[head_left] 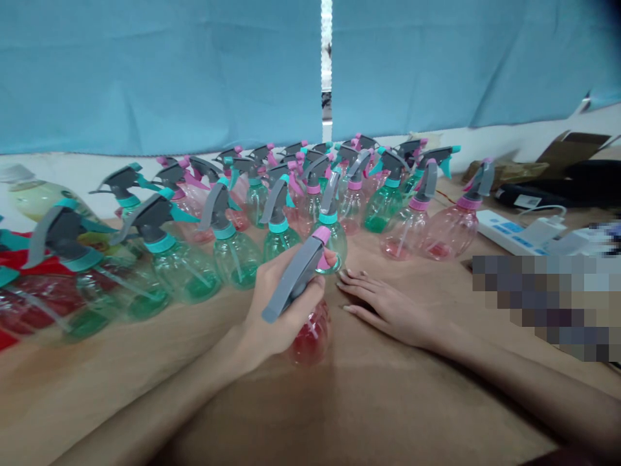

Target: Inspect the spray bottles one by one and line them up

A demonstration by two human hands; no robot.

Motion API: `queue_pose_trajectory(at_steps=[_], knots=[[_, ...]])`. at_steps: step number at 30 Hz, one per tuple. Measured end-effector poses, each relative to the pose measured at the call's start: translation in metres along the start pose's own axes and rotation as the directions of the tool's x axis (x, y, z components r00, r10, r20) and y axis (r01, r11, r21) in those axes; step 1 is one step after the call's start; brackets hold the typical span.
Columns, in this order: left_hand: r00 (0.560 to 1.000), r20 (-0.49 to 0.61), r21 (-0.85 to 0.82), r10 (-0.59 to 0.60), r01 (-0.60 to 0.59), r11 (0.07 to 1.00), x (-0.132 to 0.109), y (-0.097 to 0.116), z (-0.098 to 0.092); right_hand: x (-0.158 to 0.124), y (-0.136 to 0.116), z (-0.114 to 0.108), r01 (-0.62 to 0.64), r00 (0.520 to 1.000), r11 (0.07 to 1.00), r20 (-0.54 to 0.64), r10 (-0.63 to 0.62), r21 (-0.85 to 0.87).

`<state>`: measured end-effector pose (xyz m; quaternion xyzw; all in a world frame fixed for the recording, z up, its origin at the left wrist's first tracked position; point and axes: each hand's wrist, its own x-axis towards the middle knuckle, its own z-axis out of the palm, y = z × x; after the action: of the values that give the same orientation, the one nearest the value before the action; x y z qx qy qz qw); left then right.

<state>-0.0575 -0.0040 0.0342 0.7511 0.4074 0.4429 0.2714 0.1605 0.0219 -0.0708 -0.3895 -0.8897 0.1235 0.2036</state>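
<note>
At the left, green-tinted bottles (184, 272) are ranged on the table (388, 395). Next, the red-tinted spray bottle (310, 340) is clasped by the left grip (279, 327), closed round the neck beneath the gray sprayer head (294, 278). Its body is left below the grip; whether its base is supported cannot be told. It can be judged light, smooth and thin-walled, best held by the stiffer neck. Farther right, the right grip (388, 307) is laid palm down, slightly spread, nothing pinched.
</note>
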Motion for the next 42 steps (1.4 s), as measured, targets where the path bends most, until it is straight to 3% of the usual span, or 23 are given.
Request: queue_pose_trajectory(at_steps=[22,30,42], knots=[[0.997,0.057,-0.006,0.055,-0.054,0.998,0.0030,-0.0028,-0.0028,0.0008,-0.0015,-0.0012,0.002,1.000,0.999,0.030,0.000,-0.046],[1.000,0.001,0.017,-0.024,0.024,1.000,0.0023,-0.0025,0.0007,0.0001,0.0017,0.0009,0.007,1.000,0.999,0.026,-0.006,-0.049],[1.000,-0.015,-0.017,0.026,-0.026,1.000,0.0018,-0.0014,0.0030,-0.0005,0.0005,0.0017,0.003,1.000,0.999,0.006,-0.003,-0.041]])
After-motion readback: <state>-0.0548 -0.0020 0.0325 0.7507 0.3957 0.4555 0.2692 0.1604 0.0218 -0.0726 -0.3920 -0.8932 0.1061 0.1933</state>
